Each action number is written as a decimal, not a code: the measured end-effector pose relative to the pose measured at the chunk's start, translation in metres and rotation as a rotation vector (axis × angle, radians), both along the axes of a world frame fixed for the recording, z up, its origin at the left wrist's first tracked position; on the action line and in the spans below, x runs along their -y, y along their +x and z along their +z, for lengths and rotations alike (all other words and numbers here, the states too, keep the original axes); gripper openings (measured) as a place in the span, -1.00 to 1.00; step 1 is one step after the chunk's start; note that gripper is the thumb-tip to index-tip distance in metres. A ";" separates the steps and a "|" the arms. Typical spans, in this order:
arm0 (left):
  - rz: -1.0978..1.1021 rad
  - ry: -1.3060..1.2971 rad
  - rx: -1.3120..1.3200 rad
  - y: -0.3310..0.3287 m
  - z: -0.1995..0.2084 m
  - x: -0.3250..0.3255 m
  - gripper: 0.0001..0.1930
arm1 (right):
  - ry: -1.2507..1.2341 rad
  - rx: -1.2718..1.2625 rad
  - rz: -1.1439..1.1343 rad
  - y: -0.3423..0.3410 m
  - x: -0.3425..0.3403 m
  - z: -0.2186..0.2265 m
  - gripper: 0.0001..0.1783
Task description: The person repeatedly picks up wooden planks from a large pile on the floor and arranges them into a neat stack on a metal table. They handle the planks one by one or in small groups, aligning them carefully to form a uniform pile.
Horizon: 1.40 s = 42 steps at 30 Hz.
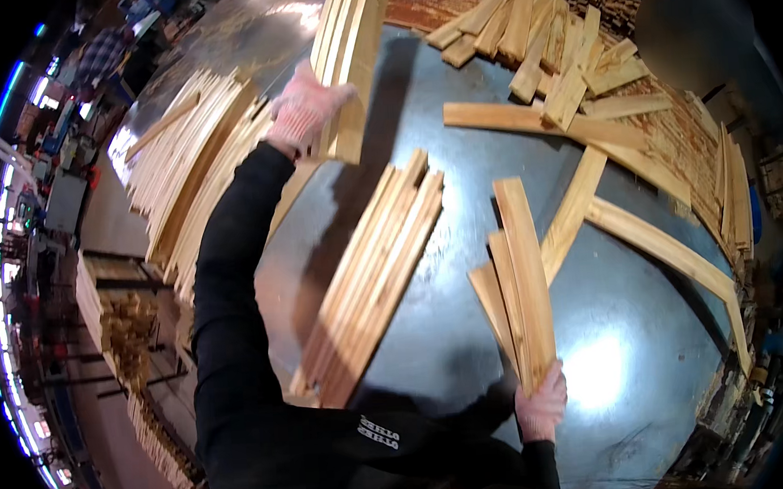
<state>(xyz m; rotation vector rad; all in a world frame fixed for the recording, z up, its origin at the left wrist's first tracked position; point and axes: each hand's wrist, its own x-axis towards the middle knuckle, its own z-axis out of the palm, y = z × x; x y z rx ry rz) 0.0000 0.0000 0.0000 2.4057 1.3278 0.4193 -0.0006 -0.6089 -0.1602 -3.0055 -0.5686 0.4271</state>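
Note:
My left hand (305, 109), in a pale pink work glove, grips a bundle of long wooden strips (353, 59) toward the far side of the metal table (415, 333). Its fingers are closed around the strips' edge. At the lower right, my gloved right hand (542, 403) is closed on the near end of several short wooden boards (521, 281), which fan slightly apart. Between my hands lies a neat stack of wooden strips (380, 272), with uneven ends, touched by neither hand.
Left of my left arm is a large stack of long strips (193, 158). Loose short boards (540, 38) lie in a jumbled pile at the far right. A few boards (660, 241) rest crosswise on the right side. Machinery (57, 202) stands beyond the table at left.

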 end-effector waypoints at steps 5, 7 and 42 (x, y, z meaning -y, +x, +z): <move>0.149 0.057 -0.163 0.130 -0.034 -0.145 -0.16 | -0.060 0.049 0.027 0.011 -0.010 0.001 0.13; 0.076 -0.007 -0.076 0.152 -0.108 -0.184 -0.15 | -0.098 0.161 0.088 -0.008 0.004 -0.017 0.13; -0.334 -1.767 0.167 -0.072 -0.081 0.264 -0.40 | 0.859 -0.582 -0.430 -0.002 0.075 0.046 -0.15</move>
